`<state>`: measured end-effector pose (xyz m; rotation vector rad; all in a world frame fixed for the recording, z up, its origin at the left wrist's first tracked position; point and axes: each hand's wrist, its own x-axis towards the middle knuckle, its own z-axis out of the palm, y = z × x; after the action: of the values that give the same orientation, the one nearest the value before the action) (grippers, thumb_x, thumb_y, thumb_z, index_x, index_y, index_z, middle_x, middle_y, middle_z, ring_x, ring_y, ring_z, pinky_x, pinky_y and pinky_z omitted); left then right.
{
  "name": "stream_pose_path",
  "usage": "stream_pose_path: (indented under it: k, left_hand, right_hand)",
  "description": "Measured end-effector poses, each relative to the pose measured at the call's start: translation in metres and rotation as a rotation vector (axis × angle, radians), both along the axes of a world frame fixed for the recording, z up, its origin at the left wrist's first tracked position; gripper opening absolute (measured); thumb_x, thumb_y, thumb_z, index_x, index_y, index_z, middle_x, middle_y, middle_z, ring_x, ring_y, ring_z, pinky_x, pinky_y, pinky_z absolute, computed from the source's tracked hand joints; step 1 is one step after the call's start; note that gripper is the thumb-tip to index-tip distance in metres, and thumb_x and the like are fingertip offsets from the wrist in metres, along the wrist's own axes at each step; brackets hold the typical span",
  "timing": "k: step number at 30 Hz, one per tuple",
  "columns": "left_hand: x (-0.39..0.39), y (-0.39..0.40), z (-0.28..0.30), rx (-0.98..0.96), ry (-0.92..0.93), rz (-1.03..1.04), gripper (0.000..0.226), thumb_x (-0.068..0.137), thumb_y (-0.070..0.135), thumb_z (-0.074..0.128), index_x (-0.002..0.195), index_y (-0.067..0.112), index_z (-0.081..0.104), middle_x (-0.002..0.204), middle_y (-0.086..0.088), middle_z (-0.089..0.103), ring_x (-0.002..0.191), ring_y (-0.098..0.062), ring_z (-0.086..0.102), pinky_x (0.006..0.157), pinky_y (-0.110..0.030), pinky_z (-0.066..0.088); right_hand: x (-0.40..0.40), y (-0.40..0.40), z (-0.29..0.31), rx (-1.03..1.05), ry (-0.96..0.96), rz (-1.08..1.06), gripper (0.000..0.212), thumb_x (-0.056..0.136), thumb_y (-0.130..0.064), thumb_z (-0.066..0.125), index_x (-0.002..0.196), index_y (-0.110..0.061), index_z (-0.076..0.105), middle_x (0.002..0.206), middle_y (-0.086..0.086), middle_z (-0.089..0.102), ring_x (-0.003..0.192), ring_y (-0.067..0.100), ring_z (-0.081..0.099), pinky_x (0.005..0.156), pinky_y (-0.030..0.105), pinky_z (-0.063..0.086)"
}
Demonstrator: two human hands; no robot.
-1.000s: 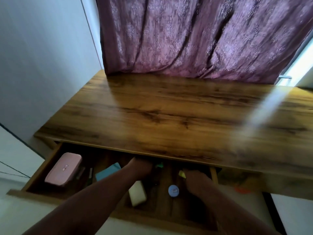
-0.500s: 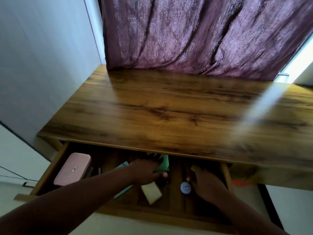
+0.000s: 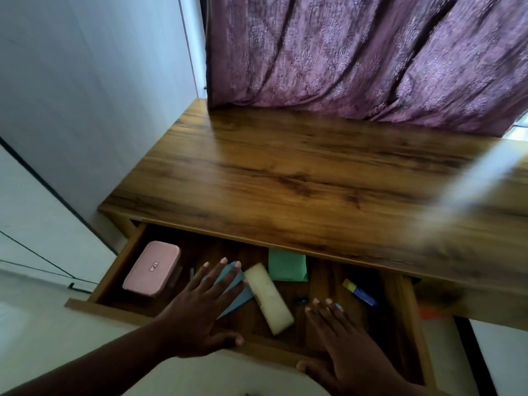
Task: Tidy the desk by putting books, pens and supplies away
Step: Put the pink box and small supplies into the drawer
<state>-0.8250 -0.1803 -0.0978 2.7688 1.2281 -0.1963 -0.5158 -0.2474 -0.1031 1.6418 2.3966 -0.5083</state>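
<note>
The wooden desk's drawer stands pulled out below the bare desktop. Inside lie a pink case at the left, a blue pad, a cream block, a green pad and a blue-and-yellow glue stick. My left hand is flat and open over the blue pad, thumb near the drawer's front rail. Farther right, my right hand hovers flat and open over the drawer's right part, partly hiding a small blue round item.
A purple curtain hangs behind the desk. A pale wall runs along the left side. An orange item shows under the desktop to the right of the drawer. A small dark object lies in the drawer's middle.
Both hands have drawn back from deep in the drawer toward its front rail and now lie flat and open. The view shifted so the drawer shows more of its contents.
</note>
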Motion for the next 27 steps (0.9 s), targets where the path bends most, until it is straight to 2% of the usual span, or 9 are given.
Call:
stream_pose_path:
  k: [2,4,5,7,10,14,27]
  left_hand:
    - [0.002,0.002,0.001,0.053,-0.013,0.008,0.096,0.081,0.084,0.029,0.152,0.020,0.024,0.160,-0.009,0.016,0.147,-0.029,0.008,0.113,-0.046,0.007]
    - [0.003,0.004,0.003,0.066,-0.011,0.031,0.100,0.079,0.086,0.031,0.152,0.018,0.023,0.160,-0.010,0.015,0.147,-0.030,0.005,0.114,-0.048,0.005]
    - [0.003,0.006,0.003,0.077,-0.020,0.043,0.103,0.077,0.087,0.031,0.152,0.016,0.023,0.160,-0.011,0.014,0.147,-0.031,0.005,0.114,-0.049,0.005]
    - [0.005,0.010,0.004,0.101,-0.032,0.063,0.109,0.074,0.089,0.032,0.152,0.014,0.021,0.160,-0.012,0.013,0.148,-0.033,0.006,0.114,-0.053,0.008]
    - [0.008,0.018,0.006,0.123,-0.025,0.083,0.118,0.069,0.092,0.032,0.151,0.009,0.022,0.160,-0.014,0.012,0.147,-0.035,0.008,0.114,-0.055,0.011]
    - [0.012,0.033,0.008,0.121,0.014,0.093,0.128,0.062,0.097,0.031,0.151,0.005,0.022,0.160,-0.014,0.010,0.148,-0.034,0.005,0.115,-0.054,0.009]
    - [0.024,0.086,0.004,0.211,-0.042,0.074,0.120,0.066,0.093,0.035,0.149,0.007,0.029,0.159,-0.013,0.018,0.147,-0.033,0.011,0.114,-0.058,0.012]
  right_hand:
    - [0.002,0.001,-0.001,0.084,-0.037,0.023,0.085,0.080,-0.082,0.029,0.138,-0.022,0.045,0.141,-0.001,0.049,0.129,0.024,0.047,0.107,0.034,0.037]
    - [0.003,0.004,0.002,0.145,-0.058,0.024,0.087,0.079,-0.082,0.030,0.139,-0.021,0.046,0.145,0.002,0.044,0.134,0.024,0.035,0.114,0.032,0.021]
    - [0.002,0.005,0.004,0.152,-0.057,0.014,0.088,0.079,-0.083,0.031,0.139,-0.020,0.046,0.147,0.005,0.041,0.135,0.024,0.030,0.113,0.030,0.012]
    - [0.001,0.010,0.007,0.173,-0.047,0.001,0.091,0.078,-0.083,0.031,0.141,-0.019,0.043,0.150,0.009,0.035,0.138,0.027,0.024,0.111,0.031,0.006]
    - [0.003,0.018,0.009,0.251,-0.022,-0.006,0.097,0.076,-0.085,0.032,0.146,-0.017,0.034,0.155,0.011,0.025,0.142,0.030,0.017,0.112,0.035,0.005]
    - [0.006,0.032,0.007,0.290,-0.032,-0.021,0.106,0.073,-0.088,0.032,0.149,-0.015,0.024,0.158,0.011,0.015,0.145,0.031,0.008,0.110,0.044,0.013]
    - [0.015,0.081,0.004,0.414,-0.078,-0.096,0.109,0.073,-0.088,0.031,0.148,-0.009,0.024,0.157,0.014,0.018,0.145,0.035,0.014,0.113,0.053,0.014]
